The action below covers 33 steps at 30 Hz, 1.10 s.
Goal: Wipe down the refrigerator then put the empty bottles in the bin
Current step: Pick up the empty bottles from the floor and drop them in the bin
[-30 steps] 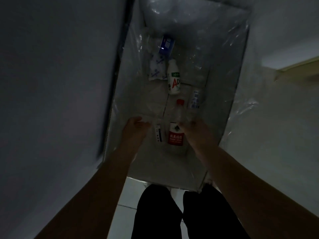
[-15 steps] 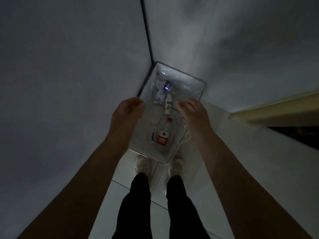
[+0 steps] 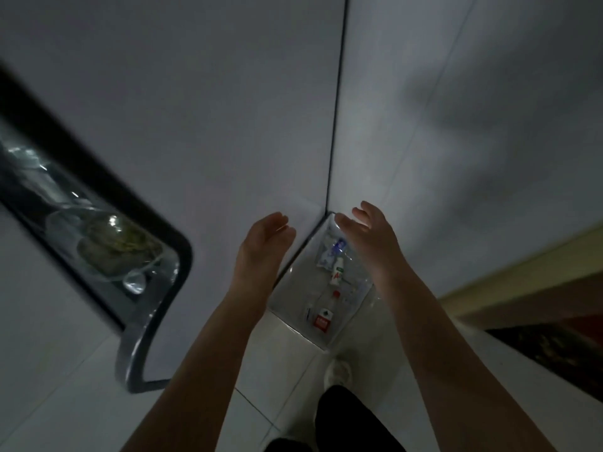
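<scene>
Bottles lie in the bin (image 3: 346,331), which stands on the floor (image 3: 277,380) pushed into the corner where two pale walls meet. I take that bin as my landmark. My left hand (image 3: 266,236) hangs over the bin's left edge, fingers loosely curled, holding nothing. My right hand (image 3: 368,233) hangs over the bin's far right side, palm turned inward and fingers spread, also holding nothing. Both hands are well above the bin and touch neither it nor what is in it.

Down between my two forearms, inside the clear liner of the bin, the red-label bottle (image 3: 323,316) lies at the near end, its red cap pointing toward the far end. Beyond it lies the white bottle (image 3: 337,272) with red lettering, and further still, close to the corner of the walls, a small blue-and-white packet (image 3: 336,251), partly under my right hand. A small white item sits just left of the red-label bottle; I cannot tell what it is.

Near the bin's front edge my white shoe (image 3: 339,371) stands on the floor, with my dark trouser leg below it. Well left of the bin, a dark-framed glass panel (image 3: 107,243) shows blurred shapes behind it.
</scene>
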{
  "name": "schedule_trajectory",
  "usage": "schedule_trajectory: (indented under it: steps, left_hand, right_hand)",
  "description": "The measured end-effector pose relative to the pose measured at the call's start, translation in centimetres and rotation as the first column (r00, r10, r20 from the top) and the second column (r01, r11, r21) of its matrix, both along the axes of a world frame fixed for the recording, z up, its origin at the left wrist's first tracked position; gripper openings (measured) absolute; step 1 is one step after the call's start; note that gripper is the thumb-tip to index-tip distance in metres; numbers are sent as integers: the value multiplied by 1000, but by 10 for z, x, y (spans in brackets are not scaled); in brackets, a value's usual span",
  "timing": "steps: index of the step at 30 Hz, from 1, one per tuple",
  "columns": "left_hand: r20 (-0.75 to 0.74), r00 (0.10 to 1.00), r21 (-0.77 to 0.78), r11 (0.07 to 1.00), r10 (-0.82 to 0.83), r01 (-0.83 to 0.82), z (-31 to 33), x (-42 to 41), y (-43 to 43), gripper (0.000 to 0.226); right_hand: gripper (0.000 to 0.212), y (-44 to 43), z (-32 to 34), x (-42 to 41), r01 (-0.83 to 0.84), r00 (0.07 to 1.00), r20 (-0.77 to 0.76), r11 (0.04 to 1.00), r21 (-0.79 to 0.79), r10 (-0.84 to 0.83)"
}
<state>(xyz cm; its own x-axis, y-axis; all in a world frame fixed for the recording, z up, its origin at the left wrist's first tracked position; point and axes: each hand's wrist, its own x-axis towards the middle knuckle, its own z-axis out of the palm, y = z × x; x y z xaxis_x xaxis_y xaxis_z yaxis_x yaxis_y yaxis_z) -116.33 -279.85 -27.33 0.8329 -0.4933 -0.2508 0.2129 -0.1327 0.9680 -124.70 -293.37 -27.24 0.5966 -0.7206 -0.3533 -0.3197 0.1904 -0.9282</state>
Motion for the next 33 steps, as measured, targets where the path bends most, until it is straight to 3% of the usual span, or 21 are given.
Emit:
schedule_trajectory:
  steps: [9,16,21,25,30,33]
  left_hand:
    - [82,996,-136,991,23,-11,76,-42,113,33]
    - [115,984,-225,969,135,-106,118,-84,175,33]
    - [142,962,-279,942,233,-187,129,-130,222,48]
    - [104,940,-323,905,324,-276,134,-173,266,73]
    - [88,879,-337,844,469,-417,135,-241,328,31]
    - [97,826,-346,797,555,-495,146,-276,372,22]
  right_hand:
    - [66,107,77,-46,-98,991,85,993,-63,104]
    - [67,166,123,-80,-174,969,150,974,-143,195]
    - [73,213,145,-113,-276,926,209,941,-195,315]
    - [72,251,154,-145,-344,893,217,909,-235,394]
    - [71,317,155,-186,-477,825,219,850,-223,520]
    - [67,365,155,-203,-561,766,241,802,-204,597]
